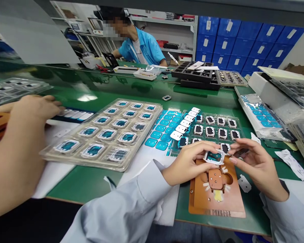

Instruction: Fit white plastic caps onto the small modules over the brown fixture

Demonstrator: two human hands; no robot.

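My left hand [186,163] pinches a white watch-case frame [214,158] with a teal film inside, holding it tilted above a brown fixture plate [218,207]. Close to its right side, my right hand [259,163] grips a thin, dark, glossy panel [240,153] between thumb and fingers. A small gap seems to lie between frame and panel. The fixture has a rounded square pad at its middle and several white tabs around it. Behind my hands, a clear tray [239,118] bears white frames with dark centres. Beside the fixture lies a white cut-out liner [244,184].
At left, a larger plastic tray [50,156] holds teal-filmed frames. Blue sticker sheets [154,133] and a white label strip [184,124] lie between trays. A co-worker's arm [22,145] reaches in from the left; another person [144,44] sits opposite. Black trays [195,76] stand behind.
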